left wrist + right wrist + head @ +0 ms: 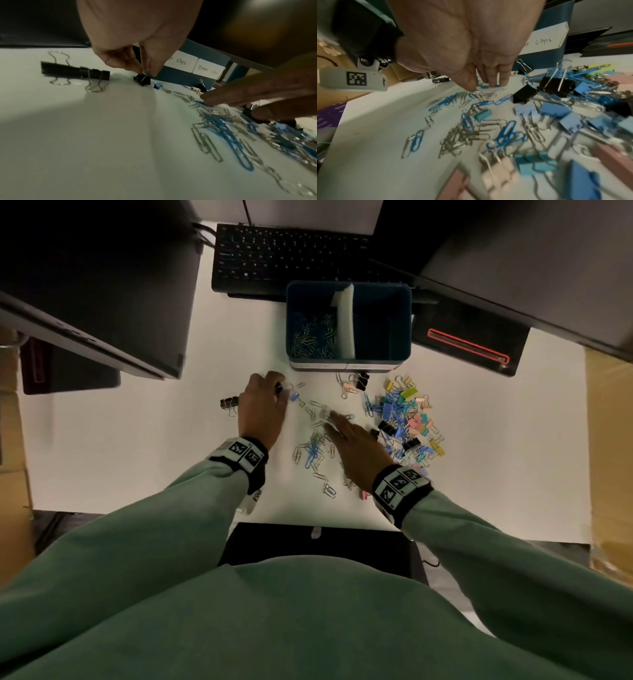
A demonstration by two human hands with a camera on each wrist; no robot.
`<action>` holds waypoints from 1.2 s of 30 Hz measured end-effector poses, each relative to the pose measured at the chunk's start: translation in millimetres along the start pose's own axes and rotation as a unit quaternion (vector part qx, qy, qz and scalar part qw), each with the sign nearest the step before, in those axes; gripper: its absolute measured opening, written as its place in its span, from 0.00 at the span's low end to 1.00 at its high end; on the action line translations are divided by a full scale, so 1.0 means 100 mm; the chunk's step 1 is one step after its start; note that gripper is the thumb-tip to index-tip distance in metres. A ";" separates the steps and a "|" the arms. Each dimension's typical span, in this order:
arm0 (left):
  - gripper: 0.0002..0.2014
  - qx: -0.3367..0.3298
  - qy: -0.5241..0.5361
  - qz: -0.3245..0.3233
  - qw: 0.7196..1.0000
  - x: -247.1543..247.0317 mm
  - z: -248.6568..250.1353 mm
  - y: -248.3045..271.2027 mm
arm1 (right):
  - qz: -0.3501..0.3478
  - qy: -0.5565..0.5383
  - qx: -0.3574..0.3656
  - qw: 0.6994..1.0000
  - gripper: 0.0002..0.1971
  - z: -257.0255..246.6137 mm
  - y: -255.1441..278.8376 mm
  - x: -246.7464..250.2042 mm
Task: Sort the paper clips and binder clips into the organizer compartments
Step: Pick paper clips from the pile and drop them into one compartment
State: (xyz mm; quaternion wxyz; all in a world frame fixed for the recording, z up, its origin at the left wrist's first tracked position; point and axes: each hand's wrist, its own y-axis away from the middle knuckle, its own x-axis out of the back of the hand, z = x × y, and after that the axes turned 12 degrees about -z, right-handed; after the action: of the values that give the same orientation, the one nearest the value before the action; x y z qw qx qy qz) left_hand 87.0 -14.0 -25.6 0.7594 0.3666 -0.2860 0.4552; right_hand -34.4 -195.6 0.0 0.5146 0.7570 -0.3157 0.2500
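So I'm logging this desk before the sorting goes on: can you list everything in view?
organizer: one, blue, two compartments, labelled "Binder clips" on the right, far centre of desk
paper clips in organizer: many, silver and blue, left compartment; the right looks bare
loose paper clips: many, silver and blue, centre of desk
binder clip pile: many, blue, pink, yellow, black, right of centre
large black binder clips: apparently two, left of the left hand
small black binder clip: one, under the left fingertips
keyboard: one, black, behind organizer
left hand: pinches the small black binder clip
right hand: fingers extended onto loose paper clips
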 end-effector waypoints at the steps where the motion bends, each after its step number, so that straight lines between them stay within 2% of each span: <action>1: 0.13 -0.010 -0.010 0.001 1.000 0.00 -0.02 0.01 | 0.013 -0.009 -0.002 1.000 0.39 -0.01 0.00 0.04; 3: 0.18 -0.074 -0.051 -0.017 0.996 -0.04 0.07 0.02 | 0.065 -0.024 -0.029 0.997 0.38 0.01 -0.06 0.18; 6: 0.22 -0.161 -0.163 -0.080 0.970 -0.23 0.37 -0.05 | 0.108 -0.020 -0.083 0.990 0.35 0.11 -0.21 0.36; 10: 0.25 -0.141 -0.257 -0.132 0.947 -0.38 0.59 -0.19 | 0.100 -0.028 -0.135 0.985 0.34 0.31 -0.23 0.43; 13: 0.23 -0.155 -0.284 -0.150 0.934 -0.31 0.50 -0.10 | 0.122 -0.032 -0.127 0.984 0.34 0.42 -0.14 0.40; 15: 0.22 -0.187 -0.275 -0.177 0.926 -0.24 0.37 0.07 | 0.145 -0.024 -0.089 0.985 0.28 0.38 -0.06 0.32; 17: 0.21 -0.220 -0.237 -0.193 0.926 -0.19 0.22 0.28 | 0.128 -0.023 -0.055 0.990 0.27 0.28 -0.03 0.21; 19: 0.22 -0.203 -0.192 -0.188 0.941 -0.15 0.08 0.47 | 0.082 -0.026 -0.041 0.995 0.27 0.17 -0.02 0.12; 22: 0.29 -0.101 -0.099 -0.202 0.969 -0.11 -0.04 0.68 | 0.035 -0.038 -0.030 0.998 0.26 0.09 -0.05 0.04; 25: 0.41 -0.049 -0.049 -0.217 0.974 -0.09 -0.04 0.72 | 0.043 -0.098 -0.038 0.994 0.25 0.06 -0.11 0.10; 27: 0.50 -0.043 -0.063 -0.218 0.973 -0.11 0.04 0.69 | 0.045 -0.090 -0.048 0.994 0.33 0.05 -0.17 0.17; 28: 0.50 -0.043 -0.071 -0.218 0.972 -0.13 0.09 0.67 | 0.036 -0.070 -0.051 0.996 0.39 0.02 -0.19 0.19; 29: 0.48 -0.042 -0.071 -0.218 0.973 -0.15 0.14 0.66 | 0.026 -0.049 -0.055 0.997 0.43 -0.03 -0.21 0.20; 31: 0.36 -0.048 -0.042 -0.211 0.975 -0.22 0.23 0.66 | 0.018 -0.033 -0.055 0.998 0.40 -0.13 -0.24 0.12; 34: 0.18 -0.052 -0.008 -0.193 0.980 -0.29 0.32 0.65 | 0.036 -0.072 -0.057 0.995 0.22 -0.20 -0.27 -0.01; 36: 0.13 -0.040 -0.018 -0.189 0.981 -0.31 0.35 0.63 | 0.044 -0.111 -0.063 0.991 0.11 -0.20 -0.28 0.00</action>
State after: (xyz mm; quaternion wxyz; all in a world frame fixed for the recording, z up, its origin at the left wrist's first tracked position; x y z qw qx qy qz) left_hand 13.8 -37.3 -10.5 0.8405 0.3913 -0.2431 0.2853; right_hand -14.9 -168.7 -10.7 0.5114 0.7314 -0.4193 0.1665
